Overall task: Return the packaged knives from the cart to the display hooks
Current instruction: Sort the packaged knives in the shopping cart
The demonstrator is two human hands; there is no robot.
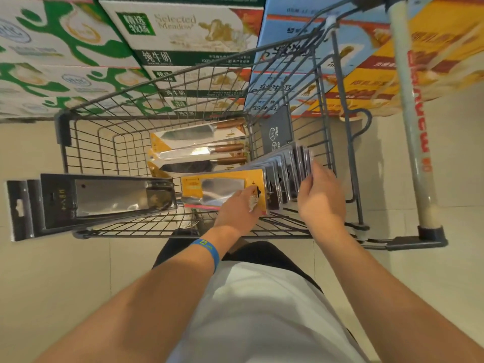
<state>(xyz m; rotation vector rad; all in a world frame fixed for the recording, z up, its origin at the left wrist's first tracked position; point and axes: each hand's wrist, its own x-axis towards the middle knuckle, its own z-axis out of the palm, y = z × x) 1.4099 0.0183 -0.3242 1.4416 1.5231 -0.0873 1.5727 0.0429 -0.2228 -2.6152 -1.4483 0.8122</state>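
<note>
Wire cart (pixel 62 130) on tiled floor (pixel 52 284); packaged knives (pixel 199 151) inside

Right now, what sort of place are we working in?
Most likely a supermarket aisle: a wire shopping cart holding packaged knives, with stacked milk cases right beside it on a tiled floor.

Glossy steel blades (pixel 112 195), wooden handles (pixel 226 148), wire cart (pixel 157 100).

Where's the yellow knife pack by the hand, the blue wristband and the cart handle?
yellow knife pack (pixel 222 185), head view, shiny blade window.
blue wristband (pixel 207 248), head view, band's middle.
cart handle (pixel 411 113), head view, middle of pale bar.
</note>
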